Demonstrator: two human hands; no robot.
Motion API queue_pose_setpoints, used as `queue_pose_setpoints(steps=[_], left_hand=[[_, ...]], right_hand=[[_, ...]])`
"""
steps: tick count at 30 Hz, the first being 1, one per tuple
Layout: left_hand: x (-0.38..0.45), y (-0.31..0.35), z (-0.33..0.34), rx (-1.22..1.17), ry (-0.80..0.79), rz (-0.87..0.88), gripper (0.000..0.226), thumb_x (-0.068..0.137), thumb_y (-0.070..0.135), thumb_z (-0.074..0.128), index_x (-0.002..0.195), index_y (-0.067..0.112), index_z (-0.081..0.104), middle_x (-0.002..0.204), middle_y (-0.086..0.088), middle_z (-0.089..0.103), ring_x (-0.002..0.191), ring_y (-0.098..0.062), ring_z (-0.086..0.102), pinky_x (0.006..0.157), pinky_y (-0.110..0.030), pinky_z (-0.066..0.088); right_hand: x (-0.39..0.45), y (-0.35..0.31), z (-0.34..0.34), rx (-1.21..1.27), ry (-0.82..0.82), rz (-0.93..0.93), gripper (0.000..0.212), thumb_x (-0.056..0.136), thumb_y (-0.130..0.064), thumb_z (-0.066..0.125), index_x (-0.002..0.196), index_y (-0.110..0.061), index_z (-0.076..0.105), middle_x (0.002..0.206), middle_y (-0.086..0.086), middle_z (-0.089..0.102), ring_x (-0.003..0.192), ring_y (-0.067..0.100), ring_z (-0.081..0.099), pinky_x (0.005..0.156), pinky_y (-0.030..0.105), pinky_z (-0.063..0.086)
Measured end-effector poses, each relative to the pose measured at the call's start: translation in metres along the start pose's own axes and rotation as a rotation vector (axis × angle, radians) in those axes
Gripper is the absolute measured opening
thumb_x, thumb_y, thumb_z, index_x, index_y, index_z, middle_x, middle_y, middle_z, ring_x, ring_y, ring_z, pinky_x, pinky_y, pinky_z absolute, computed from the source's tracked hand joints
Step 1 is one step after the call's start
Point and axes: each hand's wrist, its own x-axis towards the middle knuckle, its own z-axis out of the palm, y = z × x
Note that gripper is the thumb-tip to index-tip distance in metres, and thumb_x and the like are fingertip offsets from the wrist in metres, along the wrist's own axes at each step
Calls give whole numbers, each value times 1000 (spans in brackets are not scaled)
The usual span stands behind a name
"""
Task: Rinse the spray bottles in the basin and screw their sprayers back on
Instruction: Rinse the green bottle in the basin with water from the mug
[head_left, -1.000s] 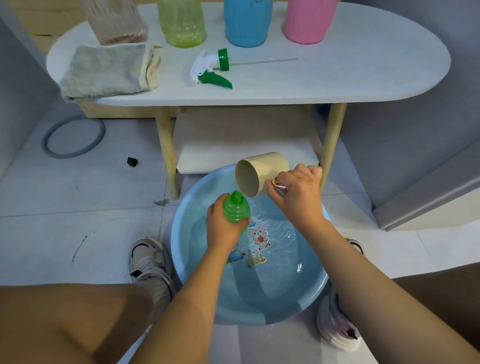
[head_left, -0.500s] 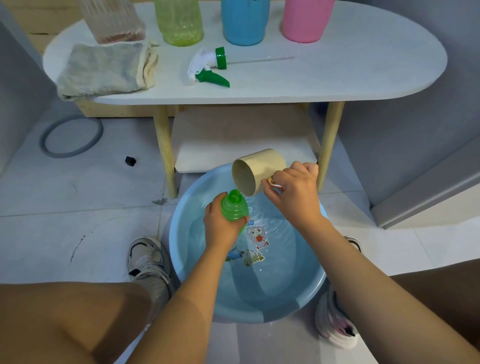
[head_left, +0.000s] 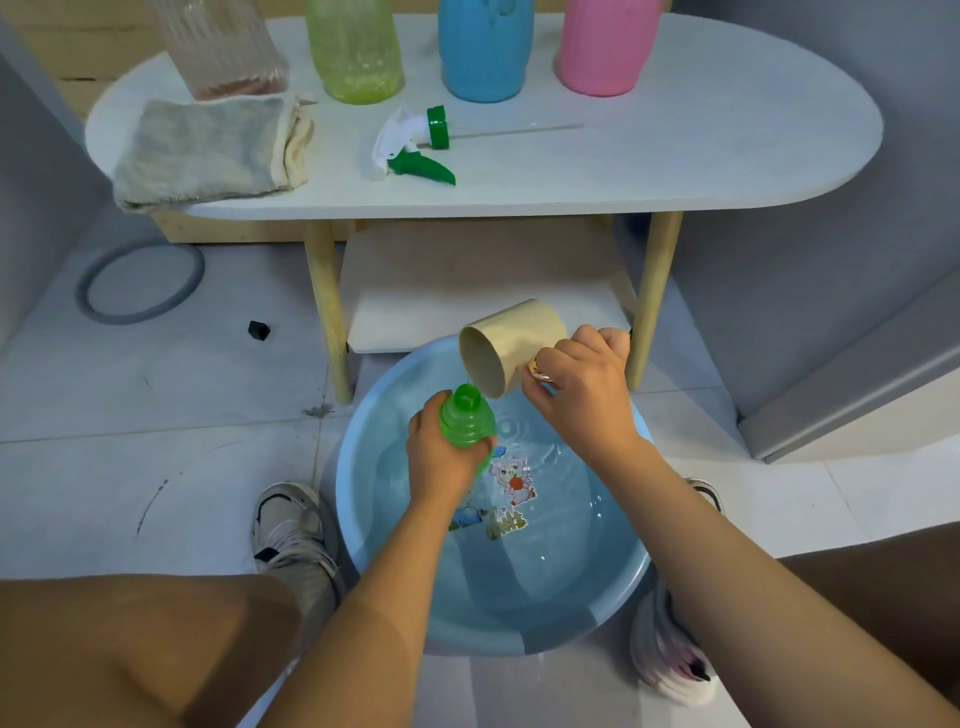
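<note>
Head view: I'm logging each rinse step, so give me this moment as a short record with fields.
left hand: grips green spray bottle, uncapped, over the basin
right hand: holds beige cup tipped toward the bottle's mouth
basin: blue, holds water
sprayer: lies on the white table
step: filling, sprayer not yet on

- The left hand (head_left: 441, 460) grips a green bottle (head_left: 466, 422) upright over the basin (head_left: 363, 499), its neck open.
- The right hand (head_left: 582, 392) holds a beige cup (head_left: 511, 345) tipped on its side, its mouth just above the bottle's neck.
- The basin holds rippled water and stands on the floor in front of the table (head_left: 727, 145).
- On the table lie a sprayer (head_left: 415, 148) and a cloth (head_left: 208, 150); behind them stand a lime bottle (head_left: 356, 49), a blue bottle (head_left: 485, 49), a pink bottle (head_left: 605, 47) and a clear container (head_left: 223, 47).
</note>
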Motion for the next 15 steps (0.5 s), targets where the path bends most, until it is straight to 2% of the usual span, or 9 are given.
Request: queue_pose_setpoints(steps=[9,15], left_hand=[[1,0,0,5,-8,-20,64,66,17,83,121,20,52,110,1,52,109,-22,52,82,-24,37],[1,0,0,31,-17,-25,63,66,18,82,121,21,52,104,6,47,110,-24,53,84,-26,41]], right_hand=[[2,-1,-1,18,-6,1,32,78,-18,65,53,-13,47,49,-1,44,66,16,33,71,32,26],[2,-4,-3,4,-19,-30,32,80,-18,65,53,-12,49,50,-3,48,63,19,40,72,32,26]])
